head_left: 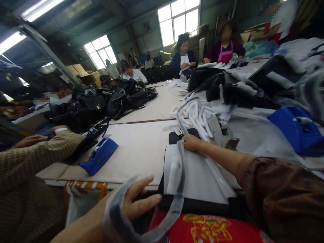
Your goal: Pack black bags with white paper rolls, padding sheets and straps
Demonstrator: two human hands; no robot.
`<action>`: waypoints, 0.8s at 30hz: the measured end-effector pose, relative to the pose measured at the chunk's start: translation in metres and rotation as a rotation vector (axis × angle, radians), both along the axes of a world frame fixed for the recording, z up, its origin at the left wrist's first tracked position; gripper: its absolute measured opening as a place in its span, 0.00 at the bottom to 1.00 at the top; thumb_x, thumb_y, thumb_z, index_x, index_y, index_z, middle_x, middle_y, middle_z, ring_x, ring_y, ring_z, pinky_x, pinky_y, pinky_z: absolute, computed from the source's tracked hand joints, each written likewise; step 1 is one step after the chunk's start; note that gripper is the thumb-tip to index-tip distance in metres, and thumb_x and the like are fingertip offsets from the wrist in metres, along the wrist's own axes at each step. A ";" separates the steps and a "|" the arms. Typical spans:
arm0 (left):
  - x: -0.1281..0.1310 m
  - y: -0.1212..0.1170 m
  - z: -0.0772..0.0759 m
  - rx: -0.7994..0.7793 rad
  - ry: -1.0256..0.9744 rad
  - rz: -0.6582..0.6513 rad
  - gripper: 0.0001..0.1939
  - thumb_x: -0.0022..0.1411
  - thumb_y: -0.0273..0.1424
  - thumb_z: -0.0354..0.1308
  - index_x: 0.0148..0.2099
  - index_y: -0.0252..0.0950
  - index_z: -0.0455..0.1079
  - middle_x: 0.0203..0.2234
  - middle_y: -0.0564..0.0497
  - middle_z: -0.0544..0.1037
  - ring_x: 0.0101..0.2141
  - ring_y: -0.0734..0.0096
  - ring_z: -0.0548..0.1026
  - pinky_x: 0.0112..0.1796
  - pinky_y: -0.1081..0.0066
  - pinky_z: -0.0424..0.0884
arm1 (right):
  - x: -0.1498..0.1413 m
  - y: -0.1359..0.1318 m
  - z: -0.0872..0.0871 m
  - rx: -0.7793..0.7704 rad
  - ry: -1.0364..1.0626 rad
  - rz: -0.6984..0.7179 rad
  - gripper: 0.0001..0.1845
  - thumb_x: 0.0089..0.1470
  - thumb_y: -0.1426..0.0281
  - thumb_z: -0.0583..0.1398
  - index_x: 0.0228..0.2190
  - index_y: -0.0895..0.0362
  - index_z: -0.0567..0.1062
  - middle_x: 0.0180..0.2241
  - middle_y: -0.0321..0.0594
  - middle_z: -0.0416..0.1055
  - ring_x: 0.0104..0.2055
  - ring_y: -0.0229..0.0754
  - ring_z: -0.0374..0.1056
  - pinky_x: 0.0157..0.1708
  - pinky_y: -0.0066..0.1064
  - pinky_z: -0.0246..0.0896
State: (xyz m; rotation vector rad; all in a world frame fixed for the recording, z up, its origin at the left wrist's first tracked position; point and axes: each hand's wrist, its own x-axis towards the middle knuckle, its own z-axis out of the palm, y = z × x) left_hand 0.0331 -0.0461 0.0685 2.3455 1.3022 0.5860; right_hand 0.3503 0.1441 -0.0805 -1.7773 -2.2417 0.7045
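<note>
My left hand (138, 199) sits at the near table edge with fingers spread, a curved strap wrapped in clear plastic (174, 189) looped over it. My right hand (191, 141) reaches forward, its fingers closed on the far edge of a white-wrapped black bag (197, 175) lying flat in front of me. The plastic-wrapped strap arcs from that bag up past my right hand. A pile of white paper-wrapped pieces (194, 116) lies just beyond my right hand.
A blue tape dispenser (99, 156) stands to the left, another (296, 128) to the right. Heaps of black bags (101, 104) cover the long table (141, 148). A neighbour's sleeve (32, 158) is at my left. Several people work at the far end.
</note>
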 end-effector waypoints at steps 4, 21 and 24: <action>0.018 0.017 -0.017 0.356 -0.129 -0.143 0.26 0.59 0.23 0.60 0.56 0.55 0.70 0.53 0.48 0.75 0.51 0.58 0.75 0.50 0.56 0.74 | -0.001 -0.001 0.000 0.011 -0.014 -0.010 0.14 0.56 0.72 0.55 0.30 0.63 0.80 0.37 0.54 0.79 0.42 0.51 0.73 0.38 0.31 0.59; 0.146 0.128 -0.078 -0.351 0.388 0.081 0.09 0.44 0.32 0.63 0.30 0.32 0.78 0.23 0.43 0.79 0.25 0.56 0.77 0.24 0.68 0.67 | -0.007 -0.013 -0.004 0.112 0.083 0.034 0.14 0.52 0.77 0.52 0.24 0.60 0.77 0.30 0.47 0.79 0.35 0.45 0.73 0.36 0.29 0.58; 0.146 0.129 -0.067 -0.379 0.504 0.057 0.15 0.43 0.32 0.62 0.35 0.29 0.79 0.26 0.39 0.80 0.27 0.51 0.78 0.21 0.67 0.67 | 0.000 -0.001 -0.033 0.130 0.168 0.076 0.17 0.54 0.73 0.51 0.24 0.57 0.78 0.30 0.46 0.80 0.36 0.47 0.74 0.36 0.31 0.61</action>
